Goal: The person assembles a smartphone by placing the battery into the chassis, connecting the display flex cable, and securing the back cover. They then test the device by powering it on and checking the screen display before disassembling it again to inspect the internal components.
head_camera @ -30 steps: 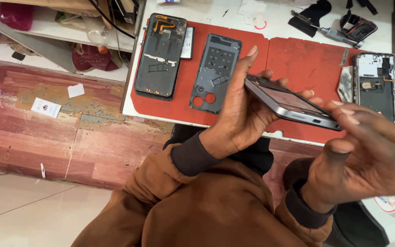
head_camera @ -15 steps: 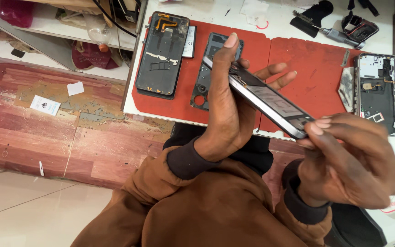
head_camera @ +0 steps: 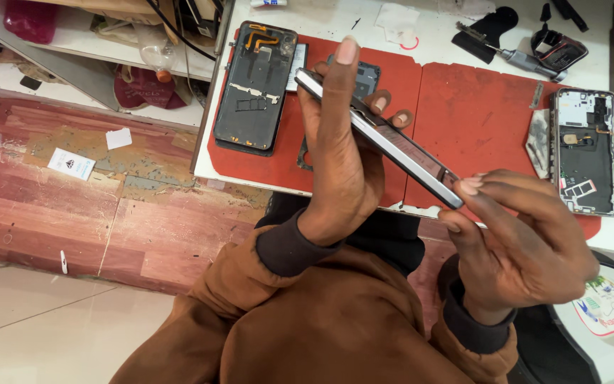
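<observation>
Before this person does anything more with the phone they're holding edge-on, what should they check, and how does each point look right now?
1. Left hand grips the phone around its upper part: ok.
2. Right hand fingertips pinch the phone's lower end: ok.
3. Phone held above the red mat, not past the table edge: ok.
4. Opened phone back and opened phone lie clear of the hands: ok.
5. Whether the phone's seam has opened: cannot tell.

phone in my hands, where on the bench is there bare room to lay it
Free: the red mat between the left hand and the opened phone on the right. Crowded: the left mat with the phone back housing, and the top right with tools.
</observation>
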